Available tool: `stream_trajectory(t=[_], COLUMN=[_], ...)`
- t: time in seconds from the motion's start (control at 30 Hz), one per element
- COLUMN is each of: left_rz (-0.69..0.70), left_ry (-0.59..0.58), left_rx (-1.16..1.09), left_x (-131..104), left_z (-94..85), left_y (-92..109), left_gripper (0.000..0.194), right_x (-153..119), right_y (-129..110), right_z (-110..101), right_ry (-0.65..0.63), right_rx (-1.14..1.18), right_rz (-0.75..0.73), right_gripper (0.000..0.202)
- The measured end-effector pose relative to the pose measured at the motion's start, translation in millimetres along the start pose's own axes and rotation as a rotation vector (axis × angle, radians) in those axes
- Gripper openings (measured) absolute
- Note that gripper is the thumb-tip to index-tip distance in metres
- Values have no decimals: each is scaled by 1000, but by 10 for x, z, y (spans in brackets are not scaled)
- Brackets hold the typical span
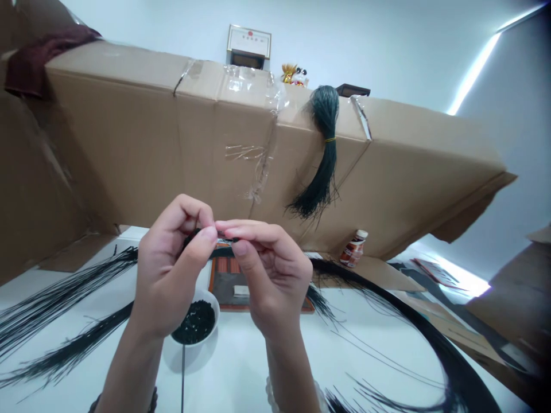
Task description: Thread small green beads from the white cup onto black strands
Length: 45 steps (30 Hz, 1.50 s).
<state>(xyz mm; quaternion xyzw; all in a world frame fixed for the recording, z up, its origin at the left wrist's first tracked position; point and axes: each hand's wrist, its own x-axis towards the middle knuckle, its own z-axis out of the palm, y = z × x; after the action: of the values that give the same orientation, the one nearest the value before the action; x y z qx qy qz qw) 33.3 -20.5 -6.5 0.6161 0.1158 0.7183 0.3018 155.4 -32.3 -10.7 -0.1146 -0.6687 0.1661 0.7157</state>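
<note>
Left hand (167,275): we pinch narrowly the partly hidden dark material (189,236).
Right hand (278,267): we pinch a small dark piece (236,239).
White bowl (217,312): black bits (198,321) inside.

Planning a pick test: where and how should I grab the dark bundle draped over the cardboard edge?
Probably at the yellow tie, coming from the camera side. There the dark bundle is cinched narrow, while its lower end fans into loose strands. The cardboard behind it would hinder a rear grip.
</note>
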Motion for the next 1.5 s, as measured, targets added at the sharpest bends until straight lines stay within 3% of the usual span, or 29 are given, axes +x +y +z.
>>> stream_trajectory(t=[0.23, 0.37, 0.57, 0.8, 1.27, 1.5], left_rz=[-1, 20, 82, 200, 199, 283], left_ry=[-2, -20, -71, -144, -163, -168], left_rx=[-8, 24, 173, 428, 518, 539], left_x=[23, 30, 22, 15, 0, -17], left_z=[-3, 13, 28, -10, -9, -17], left_y=[5, 27, 38, -62, -3, -13], left_gripper=[16, 16, 13, 8, 9, 8], right_x=[20, 30, 43, 61, 53, 55], right_y=[18, 32, 82, 72, -1, 13], right_z=[0, 6, -5, -55, -53, -60], right_ry=[-35, 11, 49, 56, 35, 40], right_rx=[56, 73, -100, -384, -582, -614], right_rz=[2, 36, 3, -134, -240, -284], right_gripper=[18, 17, 14, 17, 21, 18])
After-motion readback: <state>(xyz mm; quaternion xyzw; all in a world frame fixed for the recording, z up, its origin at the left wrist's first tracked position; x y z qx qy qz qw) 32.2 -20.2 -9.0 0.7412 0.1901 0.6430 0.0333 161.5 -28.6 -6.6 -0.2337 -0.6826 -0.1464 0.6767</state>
